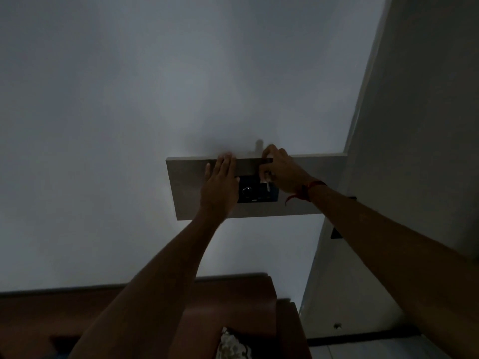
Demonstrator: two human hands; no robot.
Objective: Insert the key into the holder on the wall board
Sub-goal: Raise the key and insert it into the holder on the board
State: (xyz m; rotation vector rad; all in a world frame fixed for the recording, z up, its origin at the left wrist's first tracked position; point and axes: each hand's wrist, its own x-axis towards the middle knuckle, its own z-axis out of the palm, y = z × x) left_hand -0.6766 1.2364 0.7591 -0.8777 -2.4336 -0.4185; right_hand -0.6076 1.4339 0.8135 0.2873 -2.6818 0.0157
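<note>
- The scene is very dim, so colours and fine detail are hard to read.
- A pale wall board [305, 182] is fixed to a plain wall [103, 125]; its right end meets a corner where another wall turns.
- The left hand [220, 185] lies flat and open against the board, fingers together and pointing up, covering the board's middle-left part.
- The right hand [282, 169] is curled closed, pinching a small pale object that looks like the key [266, 178]; its shape is blurred and partly hidden by the fingers.
- The key sits at the upper right edge of a dark panel [256, 190] mounted on the board, just beside the right hand's fingertips. Whether it has entered a slot cannot be told.
- The dark panel shows a faint round dial mark; its left side is hidden behind the left hand.
- A red thread band [309, 189] circles the right wrist.
- Below, dark reddish-brown wooden furniture [51, 314] is cut off by the frame's bottom edge, with a patterned cloth [233, 345] only partly showing.
</note>
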